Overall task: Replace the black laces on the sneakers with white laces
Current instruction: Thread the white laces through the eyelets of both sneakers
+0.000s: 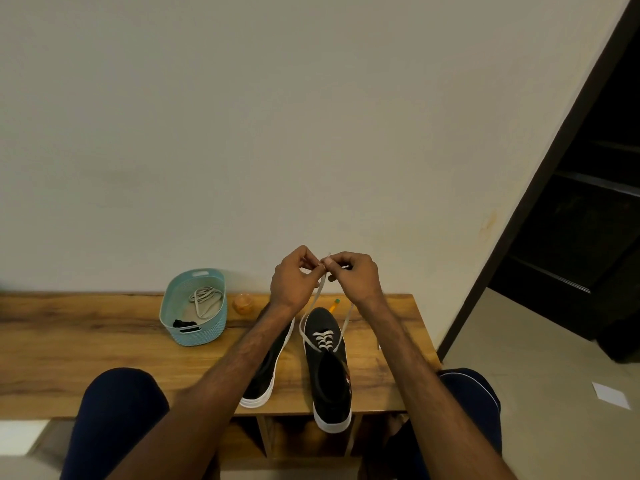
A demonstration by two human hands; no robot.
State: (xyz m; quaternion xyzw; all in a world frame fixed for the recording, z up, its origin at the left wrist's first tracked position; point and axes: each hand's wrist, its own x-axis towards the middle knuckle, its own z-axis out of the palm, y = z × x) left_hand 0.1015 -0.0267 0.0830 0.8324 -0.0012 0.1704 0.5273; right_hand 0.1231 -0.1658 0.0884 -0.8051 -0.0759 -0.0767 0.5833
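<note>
Inspection found the left grip (294,282) and right grip (353,277) raised together above the table (104,341), fingertips nearly touching, each pinching a free end of the white lace (323,341). Both strands ran down from the pinch to the right sneaker (329,386), where the lace crossed through several eyelet rows. Whether the topmost eyelets were filled could not be told. The left sneaker (268,372) lay just beside it, partly under the left forearm, its lacing hidden.

Judged step: matching the two ends for length before finishing this shoe. To do it well, the tips should be held level under even tension, slack drawn through the crossings from toe upward, and the flat lace kept untwisted.

Further left stood a teal basket (197,336) holding a second white lace (206,297) and a dark bundle (185,323), probably the removed black laces. An orange pot (243,303) and a pencil (334,304) lay behind the shoes.
</note>
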